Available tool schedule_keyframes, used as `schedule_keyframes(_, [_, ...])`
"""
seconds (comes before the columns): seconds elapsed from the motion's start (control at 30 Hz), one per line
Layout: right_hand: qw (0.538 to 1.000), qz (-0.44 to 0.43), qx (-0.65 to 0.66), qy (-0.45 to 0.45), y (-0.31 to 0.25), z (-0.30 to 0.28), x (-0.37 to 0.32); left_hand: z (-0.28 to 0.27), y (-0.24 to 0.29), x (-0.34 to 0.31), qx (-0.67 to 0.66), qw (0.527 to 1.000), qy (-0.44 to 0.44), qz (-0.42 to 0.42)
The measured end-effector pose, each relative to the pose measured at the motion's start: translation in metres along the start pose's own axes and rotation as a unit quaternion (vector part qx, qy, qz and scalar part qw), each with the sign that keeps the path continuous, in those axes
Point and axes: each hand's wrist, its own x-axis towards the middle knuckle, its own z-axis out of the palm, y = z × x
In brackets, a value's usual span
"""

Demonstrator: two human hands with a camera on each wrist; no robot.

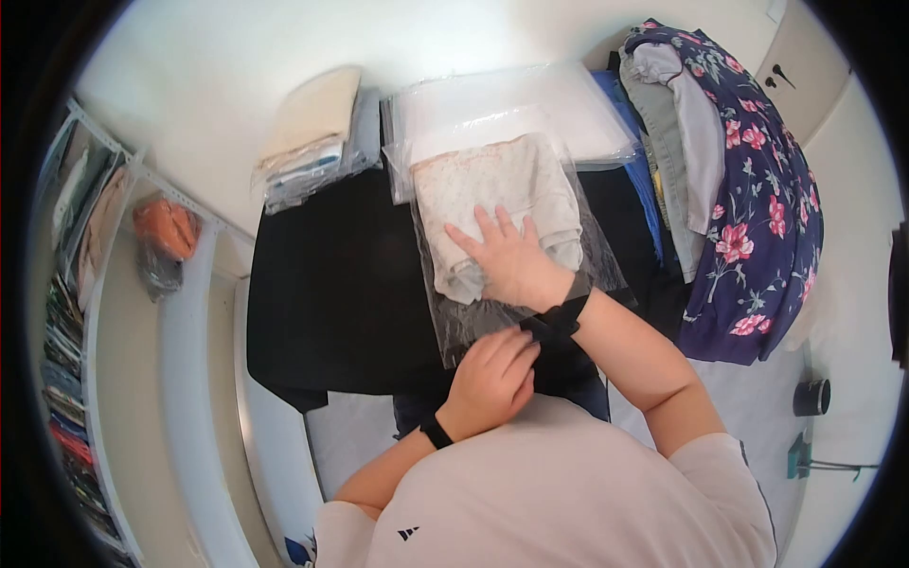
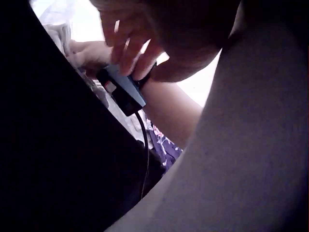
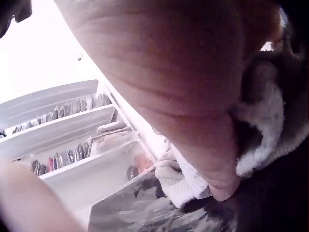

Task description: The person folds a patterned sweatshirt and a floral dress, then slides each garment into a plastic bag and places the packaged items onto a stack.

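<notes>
Folded pale garment (image 1: 507,180) lies centrally in the head view beneath the spread right hand (image 1: 516,263), which grips nothing. The left hand (image 1: 492,377) touches a wrist device (image 2: 124,92), fingers bent; whether gripping, I cannot tell. Only the left wrist view shows a cable (image 2: 147,159). Black cloth (image 1: 331,284) lies underneath; shelves (image 1: 102,379) fill frame left.

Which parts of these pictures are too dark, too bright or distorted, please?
Head view: fisheye distortion bends the white shelves, corners go black. Left wrist view: the left hand lies in deep shadow against white glare. Right wrist view: burnt-out white beside the shaded right hand.
</notes>
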Motion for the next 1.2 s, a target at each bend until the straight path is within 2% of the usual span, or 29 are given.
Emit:
schedule_keyframes(0.07, [1.0, -0.003, -0.009, -0.005, 0.002, 0.001, 0.003, 0.017, -0.009, -0.006, 0.062, 0.992, -0.038, -0.103])
schedule_keyframes(0.17, [1.0, -0.003, -0.019, 0.0, 0.015, -0.002, 0.017, 0.023, -0.017, -0.015, 0.101, 0.991, -0.048, -0.073])
schedule_keyframes(0.3, [1.0, -0.019, -0.008, 0.003, 0.037, -0.004, 0.045, 0.026, -0.019, -0.019, 0.097, 0.991, -0.046, -0.079])
schedule_keyframes(0.33, [1.0, -0.007, -0.008, -0.022, 0.036, -0.011, 0.051, 0.027, -0.019, -0.02, 0.105, 0.99, -0.048, -0.08])
schedule_keyframes(0.5, [1.0, -0.013, 0.002, -0.003, 0.045, -0.001, 0.06, 0.026, -0.018, -0.02, 0.114, 0.989, -0.046, -0.077])
schedule_keyframes(0.57, [1.0, -0.016, -0.003, 0.008, 0.04, -0.003, 0.051, 0.026, -0.017, -0.02, 0.115, 0.989, -0.048, -0.082])
schedule_keyframes(0.63, [0.997, 0.008, -0.026, 0.07, 0.025, -0.004, 0.028, 0.019, -0.017, -0.022, 0.103, 0.989, -0.062, -0.085])
schedule_keyframes(0.7, [0.994, -0.071, 0.026, 0.081, 0.009, -0.011, -0.012, 0.004, -0.017, -0.026, 0.088, 0.989, -0.075, -0.092])
schedule_keyframes(0.77, [0.97, -0.212, 0.111, 0.033, 0.008, -0.017, -0.061, -0.018, -0.017, -0.038, 0.043, 0.993, -0.086, -0.074])
schedule_keyframes(0.8, [0.928, -0.265, 0.236, -0.115, 0.013, -0.036, -0.074, -0.027, -0.02, -0.049, -0.013, 0.998, -0.051, -0.03])
schedule_keyframes(0.83, [0.847, -0.306, 0.352, -0.255, 0.019, -0.059, -0.088, -0.043, -0.024, -0.059, -0.022, 0.999, -0.029, -0.025])
schedule_keyframes(0.87, [0.821, -0.274, 0.429, -0.256, 0.03, -0.081, -0.099, -0.06, -0.025, -0.066, -0.032, 0.999, -0.009, -0.021])
schedule_keyframes(0.9, [0.789, -0.24, 0.504, -0.256, 0.048, -0.094, -0.106, -0.072, -0.03, -0.062, 0.023, 0.997, 0.054, -0.047])
schedule_keyframes(0.93, [0.81, -0.132, 0.544, -0.173, 0.073, -0.09, -0.117, -0.086, -0.034, -0.05, 0.028, 0.988, 0.116, -0.1])
schedule_keyframes(0.97, [0.816, -0.022, 0.572, -0.086, 0.092, -0.08, -0.119, -0.092, -0.04, -0.042, 0.006, 0.963, 0.163, -0.217])
schedule_keyframes(1.03, [0.812, 0.179, 0.541, 0.128, 0.11, -0.053, -0.098, -0.094, -0.064, -0.026, -0.043, 0.909, 0.167, -0.379])
schedule_keyframes(1.07, [0.812, 0.176, 0.54, 0.132, 0.115, -0.038, -0.092, -0.09, -0.08, -0.023, -0.131, 0.874, 0.149, -0.444])
schedule_keyframes(1.1, [0.794, 0.251, 0.54, 0.119, 0.119, -0.025, -0.085, -0.087, -0.089, -0.018, -0.131, 0.876, 0.15, -0.438])
schedule_keyframes(1.13, [0.772, 0.323, 0.537, 0.106, 0.122, -0.015, -0.08, -0.085, -0.097, -0.012, -0.164, 0.848, 0.096, -0.494])
schedule_keyframes(1.17, [0.768, 0.323, 0.547, 0.081, 0.12, -0.011, -0.077, -0.081, -0.103, -0.007, -0.195, 0.813, 0.04, -0.547])
schedule_keyframes(1.2, [0.765, 0.323, 0.554, 0.065, 0.12, -0.011, -0.076, -0.075, -0.107, -0.005, -0.188, 0.829, 0.04, -0.526])
